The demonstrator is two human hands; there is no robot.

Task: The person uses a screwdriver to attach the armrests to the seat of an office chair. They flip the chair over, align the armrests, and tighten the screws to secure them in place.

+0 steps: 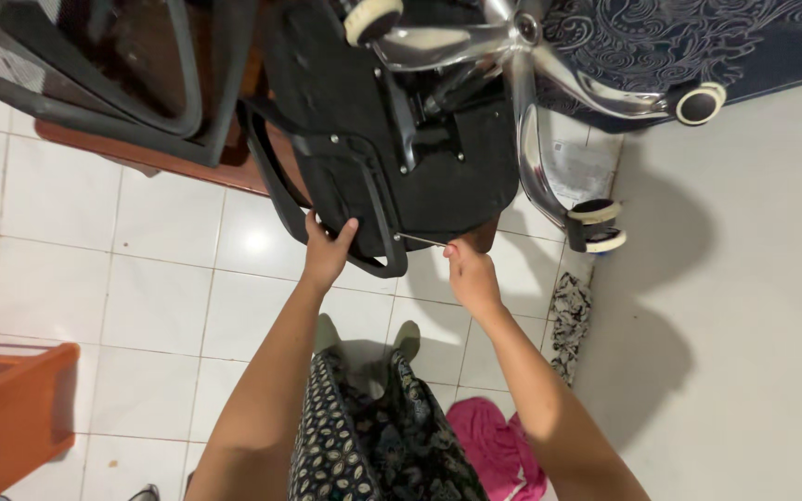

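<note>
Patterned skirt below; left hand (327,250) clasps an upturned office chair's black armrest (378,237) — right hand (471,274) pinches a thin hex key (422,240) at the seat's underside (438,176) — seemingly mid-bolt; steady turning follows.

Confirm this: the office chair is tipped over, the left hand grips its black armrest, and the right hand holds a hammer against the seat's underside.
Not quite: the right hand holds a thin metal rod-like tool, not a hammer, its tip at the seat's underside. The rest stands: the head view shows the chair tipped over and the left hand on the black armrest.
</note>
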